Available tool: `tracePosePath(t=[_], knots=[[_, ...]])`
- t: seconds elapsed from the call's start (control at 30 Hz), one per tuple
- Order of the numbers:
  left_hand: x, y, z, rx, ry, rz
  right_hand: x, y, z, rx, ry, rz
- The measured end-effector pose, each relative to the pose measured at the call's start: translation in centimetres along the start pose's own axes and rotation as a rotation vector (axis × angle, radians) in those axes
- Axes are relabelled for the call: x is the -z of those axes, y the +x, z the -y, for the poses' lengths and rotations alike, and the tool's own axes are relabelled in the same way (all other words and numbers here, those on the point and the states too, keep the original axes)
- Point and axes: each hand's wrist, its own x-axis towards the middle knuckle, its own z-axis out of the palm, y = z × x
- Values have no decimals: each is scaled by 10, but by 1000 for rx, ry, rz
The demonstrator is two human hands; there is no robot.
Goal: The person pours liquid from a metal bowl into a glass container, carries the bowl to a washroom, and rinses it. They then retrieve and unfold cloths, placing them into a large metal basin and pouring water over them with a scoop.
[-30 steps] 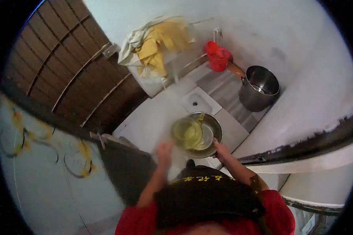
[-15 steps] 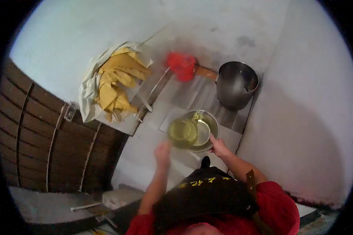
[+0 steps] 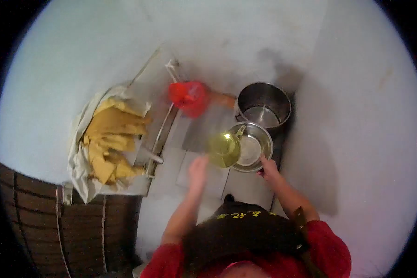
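My left hand (image 3: 198, 170), blurred, is closed at the near left side of a yellow see-through plastic vessel (image 3: 224, 150). The vessel overlaps the left side of a round steel bowl (image 3: 267, 147); I cannot tell whether they touch. My right hand (image 3: 269, 167) grips the bowl's near right rim, thumb over the edge. Inside the bowl lies a pale round patch, its nature unclear. Just beyond the bowl stands a large steel pot (image 3: 282, 104), open at the top, partly covered by the bowl's far rim.
On the left, a white sack (image 3: 77, 153) lies open around crumpled yellow sheets (image 3: 111, 134). A red plastic bag (image 3: 189, 98) rests at the back against the wall. A brown slatted surface (image 3: 32, 222) fills the lower left, and a pale wall (image 3: 366, 129) bounds the right.
The view has shifted. Bowl and yellow vessel are now nearer the large pot, overlapping its near edge. Both hands have moved with them, keeping their grips.
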Motion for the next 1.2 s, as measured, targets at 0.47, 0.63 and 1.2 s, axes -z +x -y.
tracePosePath(t=[0.47,0.63,1.2], knots=[[-194,212,39,16,105,220,54,191,129,73,54,-234],[-259,255,47,81,258,234,68,265,162,128,-15,-365],[-365,373,136,-97,1055,557,112,409,196,271,-710,-607]])
